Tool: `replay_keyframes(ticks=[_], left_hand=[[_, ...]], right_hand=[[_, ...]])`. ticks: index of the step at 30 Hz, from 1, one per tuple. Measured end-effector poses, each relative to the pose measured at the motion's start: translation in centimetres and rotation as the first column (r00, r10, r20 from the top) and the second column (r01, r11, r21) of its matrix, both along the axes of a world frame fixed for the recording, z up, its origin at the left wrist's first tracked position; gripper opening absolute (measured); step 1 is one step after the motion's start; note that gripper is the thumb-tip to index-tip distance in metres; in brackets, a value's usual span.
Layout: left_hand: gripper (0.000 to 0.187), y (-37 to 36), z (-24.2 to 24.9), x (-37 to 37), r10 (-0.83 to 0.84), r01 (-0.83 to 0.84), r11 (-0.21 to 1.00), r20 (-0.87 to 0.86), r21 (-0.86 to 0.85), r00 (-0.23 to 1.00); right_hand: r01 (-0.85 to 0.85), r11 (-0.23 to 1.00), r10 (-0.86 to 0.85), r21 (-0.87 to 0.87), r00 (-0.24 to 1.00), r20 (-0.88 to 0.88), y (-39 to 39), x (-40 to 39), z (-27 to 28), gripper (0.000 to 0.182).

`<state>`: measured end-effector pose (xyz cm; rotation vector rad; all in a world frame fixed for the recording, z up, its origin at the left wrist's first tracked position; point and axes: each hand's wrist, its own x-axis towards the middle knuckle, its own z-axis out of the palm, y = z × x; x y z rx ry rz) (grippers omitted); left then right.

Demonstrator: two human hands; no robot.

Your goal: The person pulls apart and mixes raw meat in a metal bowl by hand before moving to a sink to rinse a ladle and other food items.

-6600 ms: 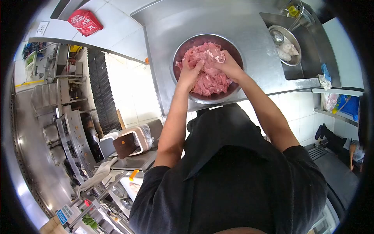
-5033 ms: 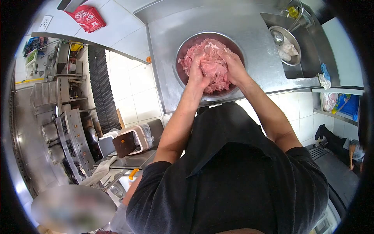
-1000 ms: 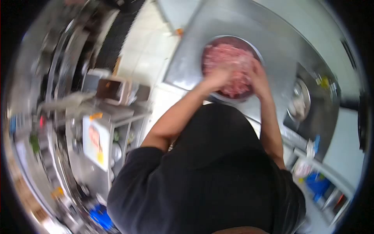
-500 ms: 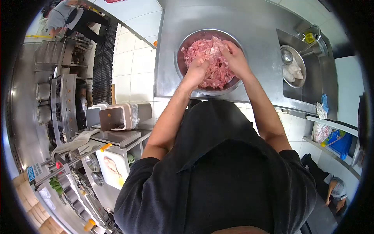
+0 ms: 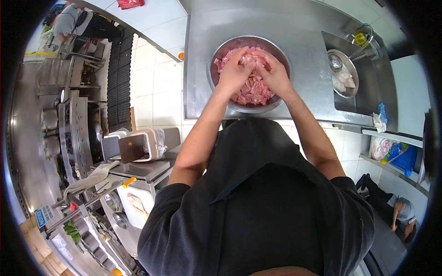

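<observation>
A wide metal bowl [image 5: 248,109] of pink raw meat pieces [image 5: 255,93] sits on the steel counter [image 5: 308,69]. My left hand [image 5: 235,73] is inside the bowl, fingers curled over a clump of meat from the left. From the other side my right hand [image 5: 275,76] closes round the same clump, its thumb close to the left one. Between them some paler pieces show. The fingertips are partly buried in or hidden behind the meat.
Right of the counter is a sink [image 5: 368,101]. It holds a smaller bowl [image 5: 353,87] with a ladle [image 5: 335,62] and pale chunks. Plastic bins [image 5: 131,146] and a white cutting board [image 5: 136,202] are at left. One person [image 5: 87,23] is upper left, another [image 5: 403,211] lower right.
My left hand has moved up and forward over the meat, and both hands have come together round the clump. The camera view has shifted slightly.
</observation>
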<state>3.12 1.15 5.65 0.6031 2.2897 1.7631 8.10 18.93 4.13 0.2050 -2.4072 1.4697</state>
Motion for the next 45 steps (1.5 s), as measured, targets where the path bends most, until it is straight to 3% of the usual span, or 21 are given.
replay_keyframes(ticks=[3,6,9,12,15,17,21,24,27,30,33,36,39,42,45], left_hand=[[0.055,-0.3,-0.1,-0.5,-0.01,0.009,1.0,-0.012,-0.022,1.0],[0.048,-0.3,0.0,-0.4,-0.047,0.048,0.997,-0.03,0.052,0.998],[0.046,-0.1,0.5,0.0,-0.061,0.065,0.997,-0.124,0.032,0.99],[0.044,0.2,0.5,0.1,-0.081,0.098,0.993,-0.21,0.07,0.974],[0.045,0.1,-0.2,-0.2,-0.107,0.116,0.992,-0.166,0.043,0.98],[0.044,-0.1,0.1,0.1,-0.132,0.131,0.987,0.008,0.092,0.991],[0.042,-0.3,-0.2,-0.2,-0.201,0.138,0.947,0.197,0.291,0.96],[0.043,-0.4,-0.5,-0.3,-0.242,0.141,0.914,0.233,0.38,0.942],[0.044,-0.4,-1.1,-0.3,-0.252,0.118,0.902,0.284,0.416,0.925],[0.05,-1.0,-1.0,-0.5,-0.225,0.161,0.95,0.231,0.267,0.946],[0.061,-1.3,0.0,-0.8,-0.266,0.239,0.951,0.13,0.196,0.955],[0.074,-2.2,3.2,-0.6,-0.362,0.343,0.932,0.309,0.117,0.879],[0.081,-2.3,2.6,-0.9,-0.393,0.384,0.92,0.228,0.085,0.891],[0.08,-2.6,4.0,-0.6,-0.403,0.405,0.913,0.246,0.045,0.881],[0.079,-2.6,3.8,-0.6,-0.438,0.432,0.899,0.202,0.072,0.876]], right_hand=[[-0.023,0.994,0.03,-0.109,0.998,0.06,-0.1,0.1,-0.6,0.039],[-0.07,0.993,0.078,-0.099,0.994,0.076,0.5,0.2,-0.3,0.04],[-0.05,0.955,0.116,-0.292,0.97,0.213,1.1,0.1,0.3,0.036],[-0.031,0.935,0.134,-0.354,0.954,0.269,1.3,0.0,0.7,0.035],[0.08,0.876,0.132,-0.475,0.909,0.396,1.5,-0.3,0.0,0.035],[0.075,0.846,0.161,-0.528,0.908,0.387,1.8,-0.4,-0.3,0.036],[0.169,0.677,0.255,-0.716,0.859,0.444,1.7,-0.2,0.3,0.037],[0.154,0.564,0.235,-0.811,0.912,0.336,1.5,-0.4,-0.2,0.038],[0.125,0.78,0.122,-0.614,0.931,0.345,1.6,-0.1,0.9,0.037],[0.02,0.971,0.028,-0.239,0.98,0.196,2.2,-0.5,0.7,0.036],[-0.174,0.985,0.173,-0.005,0.978,0.115,2.5,0.3,3.2,0.038],[-0.289,0.94,0.276,0.183,0.957,0.092,2.2,-0.1,2.5,0.037],[-0.321,0.935,0.294,0.153,0.94,0.173,2.5,0.0,2.9,0.036],[-0.338,0.941,0.33,-0.028,0.893,0.307,2.4,0.2,3.7,0.035],[-0.341,0.936,0.349,-0.082,0.883,0.312,2.2,0.2,4.4,0.033]])
